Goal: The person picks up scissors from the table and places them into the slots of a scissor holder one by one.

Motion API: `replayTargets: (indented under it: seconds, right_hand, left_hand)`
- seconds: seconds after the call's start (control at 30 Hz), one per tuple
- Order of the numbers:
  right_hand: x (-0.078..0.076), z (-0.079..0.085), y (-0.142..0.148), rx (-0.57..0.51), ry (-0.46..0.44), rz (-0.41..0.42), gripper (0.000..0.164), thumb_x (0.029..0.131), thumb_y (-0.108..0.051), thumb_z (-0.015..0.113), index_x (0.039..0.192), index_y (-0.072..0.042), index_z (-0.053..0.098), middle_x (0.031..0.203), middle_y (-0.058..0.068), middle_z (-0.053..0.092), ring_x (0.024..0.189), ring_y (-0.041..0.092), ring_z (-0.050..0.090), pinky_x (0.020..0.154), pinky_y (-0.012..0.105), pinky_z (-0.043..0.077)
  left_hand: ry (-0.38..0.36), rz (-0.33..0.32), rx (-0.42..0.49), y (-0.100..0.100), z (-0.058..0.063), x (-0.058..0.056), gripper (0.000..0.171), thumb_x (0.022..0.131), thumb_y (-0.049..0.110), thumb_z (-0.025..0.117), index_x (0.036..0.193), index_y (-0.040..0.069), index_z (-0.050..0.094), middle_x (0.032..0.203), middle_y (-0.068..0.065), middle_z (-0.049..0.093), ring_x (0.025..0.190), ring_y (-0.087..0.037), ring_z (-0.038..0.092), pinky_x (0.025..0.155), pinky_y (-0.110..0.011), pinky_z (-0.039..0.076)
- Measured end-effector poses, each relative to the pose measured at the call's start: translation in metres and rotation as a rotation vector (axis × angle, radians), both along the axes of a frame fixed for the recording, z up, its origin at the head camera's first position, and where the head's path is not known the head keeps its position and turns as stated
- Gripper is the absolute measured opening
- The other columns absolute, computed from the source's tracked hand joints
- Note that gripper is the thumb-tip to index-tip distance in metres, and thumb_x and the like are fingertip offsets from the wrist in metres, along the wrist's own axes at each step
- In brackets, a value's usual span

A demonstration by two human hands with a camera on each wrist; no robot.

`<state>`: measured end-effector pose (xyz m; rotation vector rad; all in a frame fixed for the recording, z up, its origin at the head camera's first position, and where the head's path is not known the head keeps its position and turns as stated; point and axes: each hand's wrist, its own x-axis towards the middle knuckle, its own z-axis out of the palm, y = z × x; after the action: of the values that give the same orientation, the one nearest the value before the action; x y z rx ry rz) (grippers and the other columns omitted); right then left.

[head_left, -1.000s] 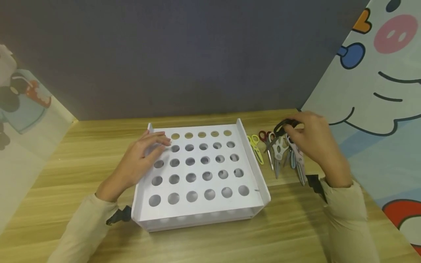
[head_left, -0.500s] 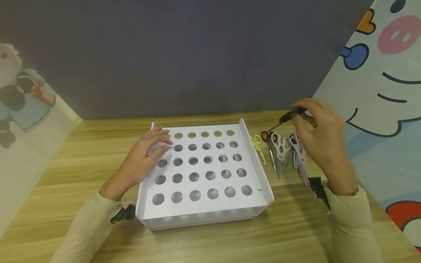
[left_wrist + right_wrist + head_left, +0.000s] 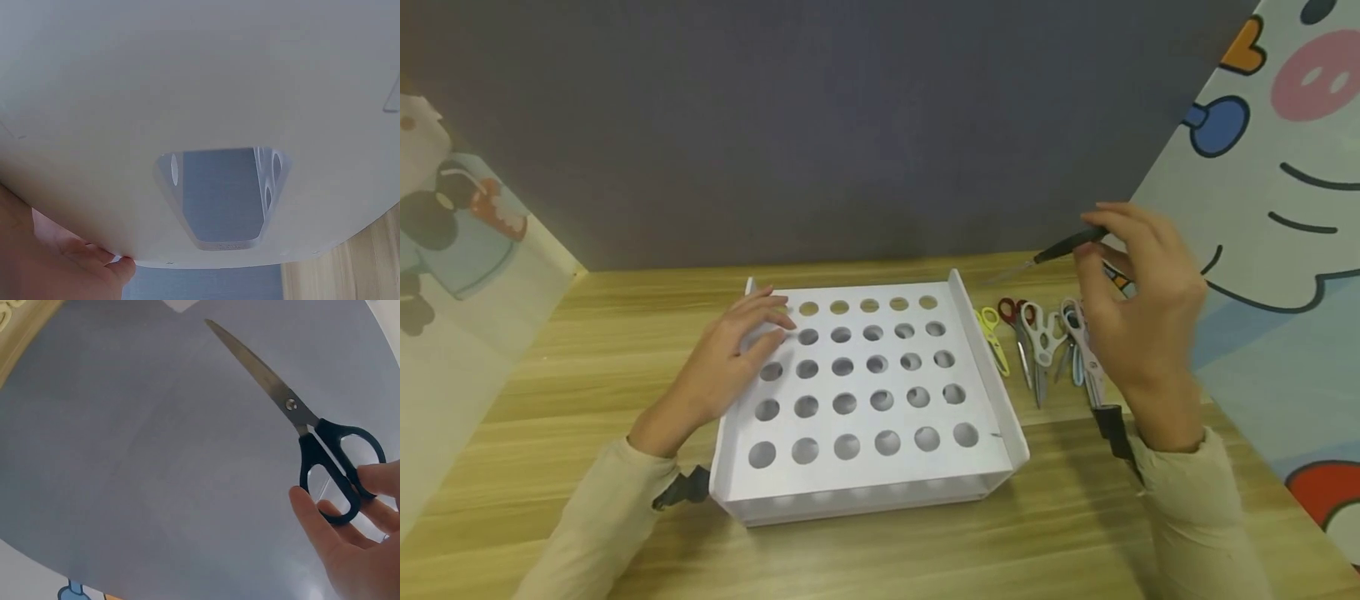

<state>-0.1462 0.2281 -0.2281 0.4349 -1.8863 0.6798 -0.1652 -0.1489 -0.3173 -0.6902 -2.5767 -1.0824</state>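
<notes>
In the head view my right hand [image 3: 1150, 308] is raised at the right and holds a pair of dark-handled scissors [image 3: 1067, 245] by the handles, blades pointing left. The right wrist view shows these scissors [image 3: 290, 406] with blades together and fingers around the handle loops. My left hand [image 3: 722, 358] rests on the left side of a white rack [image 3: 865, 467] with rows of round holes, fingers relaxed over its top. From the left wrist, the rack's side wall [image 3: 125, 94] with a cut-out fills the view, and fingertips [image 3: 125, 269] show at its edge.
Right of the rack lie yellow scissors [image 3: 995, 342], red-handled scissors [image 3: 1018, 333], white scissors [image 3: 1042, 333] and pale-handled scissors [image 3: 1082, 350] in a row on the wooden table [image 3: 865, 558]. A dark panel [image 3: 850, 133] stands behind; a cartoon-printed wall [image 3: 1285, 333] borders the right.
My right hand has lifted the dark-handled scissors up and to the right, away from the other scissors, turning them edge-on to the head camera. The left hand stays on the rack.
</notes>
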Motion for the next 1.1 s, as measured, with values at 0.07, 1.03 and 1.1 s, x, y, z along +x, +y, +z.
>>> replayTargets:
  seconds: [0.07, 1.03, 1.1]
  right_hand:
    - [0.000, 0.000, -0.004, -0.014, 0.011, 0.013, 0.021, 0.085, -0.010, 0.056, 0.101, -0.002, 0.065, 0.110, 0.004, 0.061, 0.099, 0.021, 0.058, 0.079, 0.017, 0.048]
    - [-0.051, -0.027, -0.037, 0.216, -0.134, 0.242, 0.030, 0.084, -0.009, 0.060, 0.113, -0.006, 0.061, 0.114, 0.011, 0.056, 0.092, 0.017, 0.058, 0.076, 0.022, 0.047]
    - [-0.054, -0.033, -0.037, 0.210, -0.179, 0.259, 0.030, 0.084, -0.008, 0.060, 0.113, -0.007, 0.061, 0.114, 0.009, 0.056, 0.093, 0.017, 0.058, 0.076, 0.024, 0.048]
  left_hand:
    - [-0.001, 0.000, -0.001, 0.000, 0.000, 0.001, 0.015, 0.090, 0.023, 0.051, 0.097, 0.016, 0.063, 0.130, -0.005, 0.049, 0.132, -0.020, 0.027, 0.105, -0.053, 0.017]
    - [-0.006, -0.016, -0.002, 0.009, -0.001, 0.002, 0.016, 0.089, 0.023, 0.051, 0.098, 0.016, 0.063, 0.129, -0.006, 0.049, 0.131, -0.021, 0.029, 0.106, -0.051, 0.017]
    - [-0.006, -0.020, -0.001, 0.009, -0.001, 0.001, 0.017, 0.089, 0.023, 0.050, 0.098, 0.016, 0.063, 0.129, -0.006, 0.049, 0.130, -0.021, 0.029, 0.106, -0.051, 0.017]
